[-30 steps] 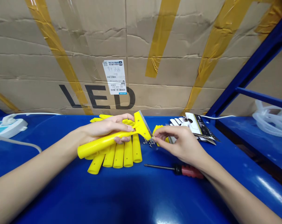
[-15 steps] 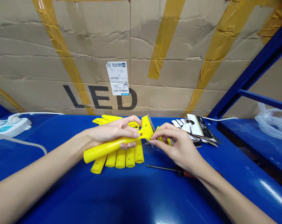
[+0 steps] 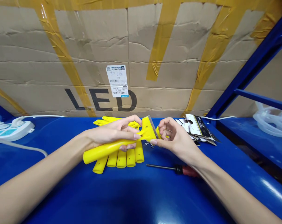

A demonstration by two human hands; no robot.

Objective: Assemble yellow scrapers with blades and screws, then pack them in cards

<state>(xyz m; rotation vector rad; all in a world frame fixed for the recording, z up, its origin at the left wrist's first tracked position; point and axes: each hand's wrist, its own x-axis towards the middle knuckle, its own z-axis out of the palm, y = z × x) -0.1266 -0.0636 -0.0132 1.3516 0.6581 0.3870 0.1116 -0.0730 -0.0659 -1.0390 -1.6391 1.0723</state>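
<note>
Scraper [image 3: 115, 146] held above mid bench [image 3: 141, 193]

The left hand [image 3: 117, 130] has its fingers wrapped around the neck; the right hand [image 3: 176, 138] has thumb and curled fingers parted, thumb at the head's lower corner, though whether it pins anything small I cannot tell. To do this well, I judge, steady the head from the neck and stay off the blade [image 3: 152, 125].

Small fasteners [image 3: 152, 145] lie beneath, easily brushed aside. A screwdriver [image 3: 163, 167] lies nearer the front edge, its grip partly behind the right wrist. Card packs [image 3: 198, 126] crowd the back-right corner; a carton [image 3: 138, 56] walls the back edge.
</note>
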